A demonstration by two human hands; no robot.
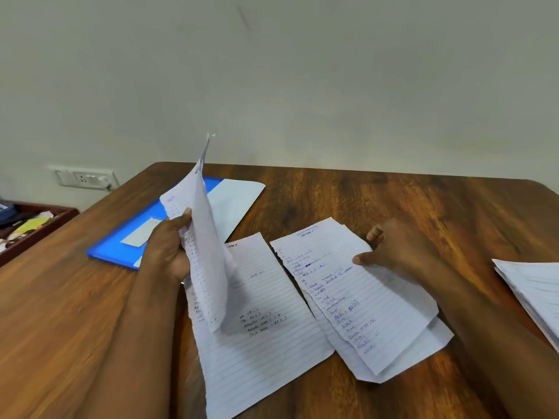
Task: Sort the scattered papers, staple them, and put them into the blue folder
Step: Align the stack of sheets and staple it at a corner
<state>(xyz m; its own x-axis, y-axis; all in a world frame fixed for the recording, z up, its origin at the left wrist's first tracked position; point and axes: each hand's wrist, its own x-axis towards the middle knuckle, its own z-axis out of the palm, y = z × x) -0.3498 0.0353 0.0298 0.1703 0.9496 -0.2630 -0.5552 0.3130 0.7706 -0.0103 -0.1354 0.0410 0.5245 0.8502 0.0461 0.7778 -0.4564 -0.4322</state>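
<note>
Bare table [393,195] behind the papers [357,297]; folder [121,246] far-left.

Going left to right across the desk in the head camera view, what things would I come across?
Red tray of clutter → blue folder → left hand holding up a lined sheet → lined page lying flat → small pile of handwritten pages → right hand touching that pile → stack of papers at the right edge.

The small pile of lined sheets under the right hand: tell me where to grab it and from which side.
Pinch the small pile at its right edge, coming in from the right, where the right hand already rests. The sheets are fanned and overhang each other there, so a thumb should slip under. Its left edge lies close beside the single sheet, leaving little room.
</note>
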